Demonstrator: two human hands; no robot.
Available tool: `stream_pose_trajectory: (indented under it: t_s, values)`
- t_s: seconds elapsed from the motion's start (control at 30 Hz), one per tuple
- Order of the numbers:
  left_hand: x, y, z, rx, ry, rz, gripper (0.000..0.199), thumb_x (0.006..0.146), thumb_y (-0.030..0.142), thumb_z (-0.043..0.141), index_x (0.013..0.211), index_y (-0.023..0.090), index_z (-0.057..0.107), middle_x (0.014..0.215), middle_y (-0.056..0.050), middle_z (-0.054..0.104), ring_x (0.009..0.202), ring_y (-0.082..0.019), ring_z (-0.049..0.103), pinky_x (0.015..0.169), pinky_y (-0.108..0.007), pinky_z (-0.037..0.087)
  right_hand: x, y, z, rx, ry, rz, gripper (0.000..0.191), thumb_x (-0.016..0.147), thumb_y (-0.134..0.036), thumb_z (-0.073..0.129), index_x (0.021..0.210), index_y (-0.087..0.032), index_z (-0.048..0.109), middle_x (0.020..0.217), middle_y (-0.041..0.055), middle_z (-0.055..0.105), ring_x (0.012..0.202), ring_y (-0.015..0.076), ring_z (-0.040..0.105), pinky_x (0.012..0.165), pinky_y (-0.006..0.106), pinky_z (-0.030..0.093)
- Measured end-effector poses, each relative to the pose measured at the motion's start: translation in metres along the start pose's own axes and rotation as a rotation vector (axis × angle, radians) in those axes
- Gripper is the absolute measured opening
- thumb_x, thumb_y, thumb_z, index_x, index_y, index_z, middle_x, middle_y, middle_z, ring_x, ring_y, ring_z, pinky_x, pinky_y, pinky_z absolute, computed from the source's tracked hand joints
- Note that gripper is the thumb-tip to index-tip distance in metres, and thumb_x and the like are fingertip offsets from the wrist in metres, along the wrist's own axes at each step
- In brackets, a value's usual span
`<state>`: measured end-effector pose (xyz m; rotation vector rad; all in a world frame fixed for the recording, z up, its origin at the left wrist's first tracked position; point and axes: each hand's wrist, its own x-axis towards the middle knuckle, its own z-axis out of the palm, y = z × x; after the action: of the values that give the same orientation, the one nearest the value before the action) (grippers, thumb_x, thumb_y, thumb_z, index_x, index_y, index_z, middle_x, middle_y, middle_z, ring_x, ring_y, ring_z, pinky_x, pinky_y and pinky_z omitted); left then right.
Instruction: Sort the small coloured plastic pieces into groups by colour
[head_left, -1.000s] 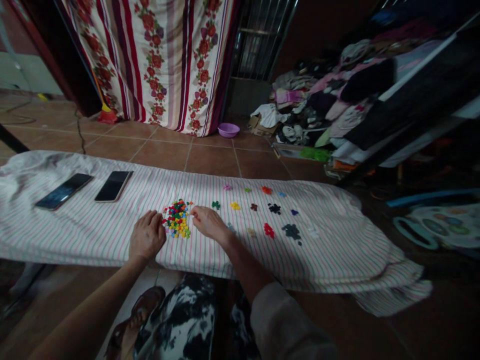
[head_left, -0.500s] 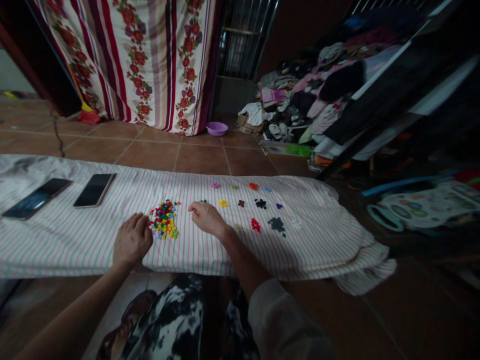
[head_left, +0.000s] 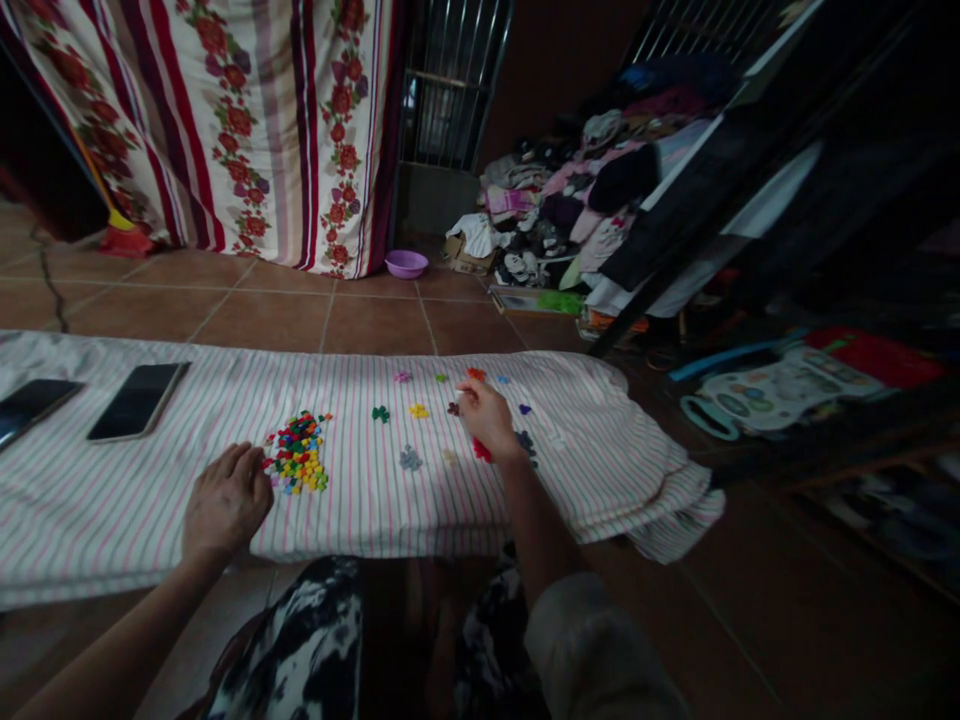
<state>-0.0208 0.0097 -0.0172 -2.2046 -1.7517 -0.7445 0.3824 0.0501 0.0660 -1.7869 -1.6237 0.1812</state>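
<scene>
The right hand (head_left: pixel 487 415) reaches out over the striped cloth (head_left: pixel 150 480), its fingers (head_left: pixel 469 398) drawn together near the small orange group (head_left: pixel 475 374); whether they pinch a bead is too small to tell. The left hand (head_left: pixel 225 500) rests on the cloth with its fingers loosely curled and slightly apart, their tips touching the near edge of the mixed bead pile (head_left: pixel 296 465).

These beads look like tiny hard plastic pieces, so I judge them very light, rigid and smooth, prone to skitter or roll off a fingertip. A thumb-and-forefinger pinch on a single bead, taken from the loose edge of the pile, would suit best; the soft cloth should keep them from sliding far.

The pile is a bright jumble of red, yellow, green and blue. Beyond it lie small one-colour clusters, well apart from each other: green (head_left: pixel 381 413), yellow (head_left: pixel 418 411), pink (head_left: pixel 403 377), grey (head_left: pixel 410 459), red (head_left: pixel 481 452).

Two phones (head_left: pixel 137 400) lie further left on the worktop.
</scene>
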Motion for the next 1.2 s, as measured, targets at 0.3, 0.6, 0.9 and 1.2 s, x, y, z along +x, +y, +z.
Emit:
stream_pose_trajectory:
  t_s: [0.3,0.6,0.9,1.2]
  values:
    - [0.002,-0.001,-0.002,-0.031,0.014,0.026,0.033,0.086,0.029,0.040,0.109,0.017,0.060,0.116,-0.017,0.066,0.115,-0.033,0.059,0.099,-0.051,0.050,-0.027,0.105,-0.075,-0.169,0.257,0.453,0.033,0.075,-0.020,0.049,0.095,-0.017,0.074,0.095,0.0116,0.075,0.092,0.0252,0.067,0.087,0.035,0.050]
    - [-0.001,-0.003,0.002,0.013,-0.010,0.024,0.033,0.089,0.030,0.037,0.112,0.018,0.057,0.117,-0.015,0.064,0.120,-0.031,0.057,0.100,-0.049,0.048,-0.047,0.153,-0.084,-0.174,0.252,0.626,0.031,0.070,-0.018,0.052,0.089,-0.016,0.076,0.096,0.0128,0.076,0.095,0.0271,0.070,0.089,0.035,0.051]
    - [-0.001,-0.006,0.002,0.025,-0.045,0.040,0.036,0.092,0.032,0.032,0.112,0.015,0.057,0.120,-0.018,0.063,0.120,-0.031,0.058,0.102,-0.048,0.047,-0.050,0.163,-0.079,-0.120,0.140,0.618,0.036,0.068,-0.015,0.051,0.092,-0.019,0.078,0.097,0.0090,0.077,0.095,0.0252,0.071,0.087,0.033,0.053]
    - [0.000,-0.004,-0.001,0.000,-0.062,0.025,0.039,0.092,0.029,0.035,0.112,0.009,0.060,0.123,-0.024,0.063,0.119,-0.033,0.058,0.103,-0.050,0.047,-0.047,0.167,-0.074,0.037,0.194,0.630,0.049,0.061,-0.010,0.050,0.103,-0.016,0.074,0.100,0.0088,0.076,0.099,0.0225,0.071,0.090,0.030,0.053]
